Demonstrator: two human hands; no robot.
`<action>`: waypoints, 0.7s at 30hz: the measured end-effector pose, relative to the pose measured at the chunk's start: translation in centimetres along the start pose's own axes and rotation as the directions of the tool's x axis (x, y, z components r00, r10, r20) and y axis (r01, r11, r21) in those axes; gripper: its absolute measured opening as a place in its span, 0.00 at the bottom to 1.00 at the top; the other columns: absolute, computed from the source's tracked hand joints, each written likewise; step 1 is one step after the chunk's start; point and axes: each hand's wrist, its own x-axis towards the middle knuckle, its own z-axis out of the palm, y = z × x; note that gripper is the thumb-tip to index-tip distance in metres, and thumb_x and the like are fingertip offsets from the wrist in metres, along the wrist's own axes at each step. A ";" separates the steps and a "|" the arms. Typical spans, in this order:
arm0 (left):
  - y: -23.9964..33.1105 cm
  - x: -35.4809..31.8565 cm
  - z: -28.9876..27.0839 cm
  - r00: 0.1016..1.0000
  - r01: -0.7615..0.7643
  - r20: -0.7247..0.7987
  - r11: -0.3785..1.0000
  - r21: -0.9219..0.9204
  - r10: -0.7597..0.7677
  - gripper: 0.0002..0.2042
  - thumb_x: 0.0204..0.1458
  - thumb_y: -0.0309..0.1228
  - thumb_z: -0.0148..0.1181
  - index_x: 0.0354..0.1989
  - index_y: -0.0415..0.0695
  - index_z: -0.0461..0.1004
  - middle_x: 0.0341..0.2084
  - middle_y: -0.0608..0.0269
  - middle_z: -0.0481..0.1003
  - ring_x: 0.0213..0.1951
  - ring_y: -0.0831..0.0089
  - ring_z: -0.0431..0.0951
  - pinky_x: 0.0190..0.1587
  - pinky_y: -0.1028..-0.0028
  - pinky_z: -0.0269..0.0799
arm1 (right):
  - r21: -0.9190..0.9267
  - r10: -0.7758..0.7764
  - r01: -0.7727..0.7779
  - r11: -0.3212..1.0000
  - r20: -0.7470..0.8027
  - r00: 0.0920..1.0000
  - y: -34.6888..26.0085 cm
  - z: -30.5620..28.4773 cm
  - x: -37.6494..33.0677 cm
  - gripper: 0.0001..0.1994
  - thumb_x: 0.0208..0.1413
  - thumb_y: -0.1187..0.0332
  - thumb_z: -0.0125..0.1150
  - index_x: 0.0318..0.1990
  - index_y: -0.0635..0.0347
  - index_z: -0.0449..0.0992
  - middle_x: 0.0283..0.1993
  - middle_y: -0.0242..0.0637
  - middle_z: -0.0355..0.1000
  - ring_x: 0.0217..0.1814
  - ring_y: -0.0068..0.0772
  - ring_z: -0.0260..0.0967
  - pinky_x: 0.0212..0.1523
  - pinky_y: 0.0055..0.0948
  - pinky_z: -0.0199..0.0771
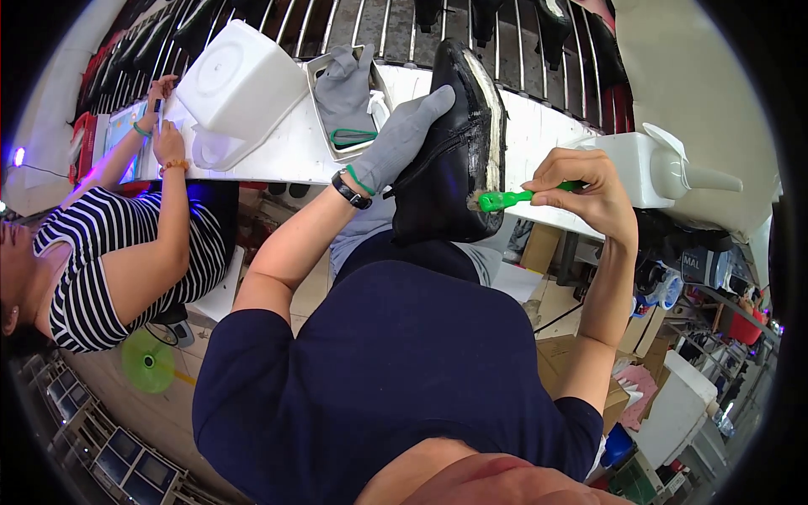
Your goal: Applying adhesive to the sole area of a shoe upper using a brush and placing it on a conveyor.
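My left hand [402,135], in a grey knit glove, grips a black shoe [454,160] by its upper, sole side turned to the right. My bare right hand [589,185] holds a small green-handled brush [505,199]. Its bristles touch the lower edge of the shoe's pale sole [491,101]. The shoe is held over my lap in front of a white workbench [286,147].
On the bench stand a tipped white plastic tub [240,80], a tray with grey gloves [345,93], and a white container with a spout [665,168]. A person in a striped shirt [109,269] works at the left. A metal rack [379,21] runs behind. Cardboard boxes [572,353] lie at the right.
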 end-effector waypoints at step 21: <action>-4.8 -0.9 1.7 0.730 -0.006 0.680 0.996 0.095 -0.060 0.19 0.62 0.30 0.51 0.61 0.41 0.64 0.56 0.62 0.70 0.52 0.79 0.73 0.52 0.76 0.72 | 0.107 -0.063 0.046 0.993 0.158 0.986 0.9 -0.7 2.7 0.07 0.36 0.76 0.75 0.25 0.64 0.81 0.27 0.38 0.78 0.32 0.29 0.75 0.33 0.25 0.72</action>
